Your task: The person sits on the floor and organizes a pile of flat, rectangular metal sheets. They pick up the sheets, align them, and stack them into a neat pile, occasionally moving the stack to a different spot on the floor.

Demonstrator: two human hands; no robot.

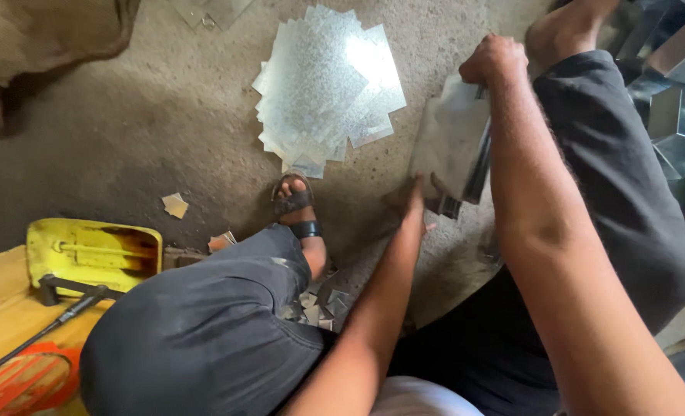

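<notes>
While right hand (494, 60) fists the far top of the bent metal sheet (452, 139), left hand (412, 202) pinches its near lower corner; sheet's long axis stands between them

Single head cam, looks steeply down, close over own knees, arms, dusty floor (165, 131).

Sheets (328, 85): galvanised metal, spangled, glossy. Held sheet (450, 139): same metal, duller. Floor (165, 131): rough, matt concrete. Tray (94, 253): yellow, worn plastic. Trousers (204, 331): dark matt cloth.
</notes>
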